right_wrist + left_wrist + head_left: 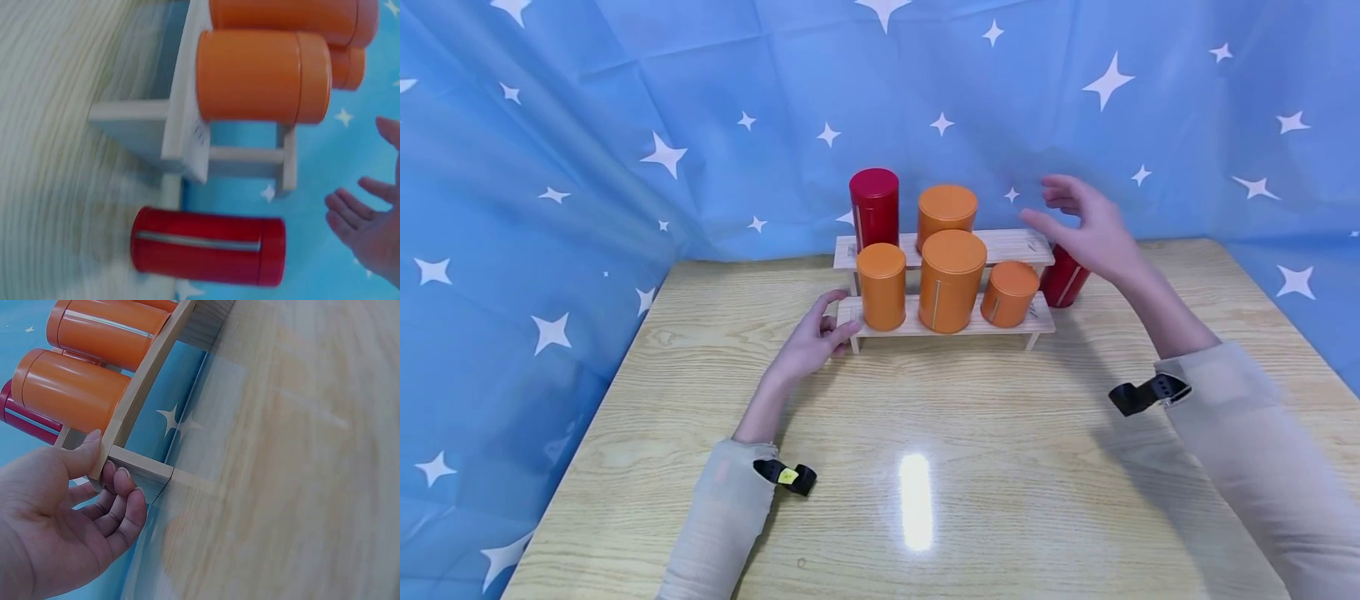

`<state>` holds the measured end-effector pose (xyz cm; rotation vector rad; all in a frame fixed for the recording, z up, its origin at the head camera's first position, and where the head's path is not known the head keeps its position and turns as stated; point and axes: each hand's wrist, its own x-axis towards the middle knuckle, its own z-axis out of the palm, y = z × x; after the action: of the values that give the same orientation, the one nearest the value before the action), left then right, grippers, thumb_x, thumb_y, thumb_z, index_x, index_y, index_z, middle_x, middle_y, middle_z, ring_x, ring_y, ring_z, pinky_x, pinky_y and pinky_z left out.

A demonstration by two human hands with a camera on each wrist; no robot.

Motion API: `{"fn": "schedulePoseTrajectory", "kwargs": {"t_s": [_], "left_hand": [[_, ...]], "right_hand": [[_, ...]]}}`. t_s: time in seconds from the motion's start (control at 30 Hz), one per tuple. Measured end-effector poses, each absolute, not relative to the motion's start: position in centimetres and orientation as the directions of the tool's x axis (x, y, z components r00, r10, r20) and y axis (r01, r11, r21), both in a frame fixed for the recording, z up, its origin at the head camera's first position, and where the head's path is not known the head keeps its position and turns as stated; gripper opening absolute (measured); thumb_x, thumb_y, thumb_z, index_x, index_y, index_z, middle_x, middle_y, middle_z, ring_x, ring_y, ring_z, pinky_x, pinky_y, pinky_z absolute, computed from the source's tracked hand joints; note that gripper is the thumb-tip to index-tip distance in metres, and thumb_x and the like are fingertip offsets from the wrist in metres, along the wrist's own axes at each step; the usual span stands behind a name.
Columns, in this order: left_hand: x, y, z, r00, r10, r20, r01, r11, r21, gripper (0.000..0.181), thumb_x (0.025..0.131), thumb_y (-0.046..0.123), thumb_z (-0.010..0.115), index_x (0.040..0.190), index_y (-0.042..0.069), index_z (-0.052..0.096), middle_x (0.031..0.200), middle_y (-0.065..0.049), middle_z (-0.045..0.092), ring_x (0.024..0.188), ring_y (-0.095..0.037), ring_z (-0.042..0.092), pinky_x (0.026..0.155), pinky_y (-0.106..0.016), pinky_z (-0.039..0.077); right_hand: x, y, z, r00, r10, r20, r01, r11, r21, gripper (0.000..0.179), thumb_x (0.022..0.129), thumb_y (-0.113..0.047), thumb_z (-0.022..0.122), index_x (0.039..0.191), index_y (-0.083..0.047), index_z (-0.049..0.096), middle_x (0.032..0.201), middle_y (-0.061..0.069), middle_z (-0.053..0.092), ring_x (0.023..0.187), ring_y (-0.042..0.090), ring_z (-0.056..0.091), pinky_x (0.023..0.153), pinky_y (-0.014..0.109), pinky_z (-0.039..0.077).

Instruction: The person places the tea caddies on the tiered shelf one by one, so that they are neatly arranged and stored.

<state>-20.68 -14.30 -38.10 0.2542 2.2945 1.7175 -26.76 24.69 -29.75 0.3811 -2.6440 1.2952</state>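
Note:
A two-tier wooden shelf (1018, 247) stands at the back of the table. My left hand (808, 342) grips the left end of its lower tier, thumb on top and fingers curled beneath, as the left wrist view shows. Three orange canisters (953, 283) of different sizes stand on that tier. On the upper tier are a tall red canister (876, 208) and another orange canister (947, 208). My right hand (1086, 225) is in the air past the shelf's right end, fingers spread, holding nothing. Below it, a second red canister (206, 245) stands on the table beside the shelf.
A blue curtain with white stars (760, 125) hangs right behind the shelf and along both sides. The light wood table (970, 467) spreads out in front, with a bright reflection near its middle. Both sleeves bear black wrist cameras (1150, 393).

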Motion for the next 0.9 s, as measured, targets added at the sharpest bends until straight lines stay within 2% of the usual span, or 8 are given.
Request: {"fn": "schedulePoseTrajectory", "kwargs": {"t_s": [0.33, 0.63, 0.9], "left_hand": [[-22.1, -14.7, -40.8, -0.955, 0.283, -0.084, -0.002, 0.279, 0.96, 0.064, 0.102, 0.021, 0.064, 0.156, 0.019, 0.032, 0.074, -0.005, 0.042, 0.073, -0.035, 0.051, 0.059, -0.028, 0.039], [-22.1, -14.7, -40.9, -0.959, 0.274, -0.069, 0.013, 0.285, 0.958, 0.062, 0.101, 0.024, 0.066, 0.154, 0.019, 0.035, 0.075, -0.006, 0.043, 0.071, -0.03, 0.053, 0.061, -0.029, 0.041], [-22.1, -14.8, -40.9, -0.954, 0.288, -0.081, 0.001, 0.274, 0.962, 0.064, 0.102, 0.023, 0.064, 0.157, 0.02, 0.031, 0.077, -0.007, 0.044, 0.074, -0.034, 0.052, 0.059, -0.029, 0.039]], "right_hand": [[-26.6, 28.2, -31.3, -0.974, -0.083, 0.211, -0.214, 0.64, -0.738, 0.075, 0.097, -0.044, 0.066, 0.157, -0.01, 0.035, 0.15, 0.024, 0.042, 0.137, 0.047, 0.039, 0.112, 0.062, 0.028], [-26.6, 30.3, -32.9, -0.98, -0.067, 0.185, -0.179, 0.697, -0.695, 0.08, 0.094, -0.04, 0.07, 0.157, -0.007, 0.033, 0.152, 0.027, 0.039, 0.136, 0.051, 0.038, 0.104, 0.069, 0.035], [-27.0, 31.2, -34.6, -0.988, -0.072, 0.134, -0.145, 0.712, -0.687, 0.082, 0.096, -0.043, 0.068, 0.157, -0.003, 0.03, 0.15, 0.028, 0.04, 0.132, 0.05, 0.041, 0.102, 0.065, 0.038]]}}
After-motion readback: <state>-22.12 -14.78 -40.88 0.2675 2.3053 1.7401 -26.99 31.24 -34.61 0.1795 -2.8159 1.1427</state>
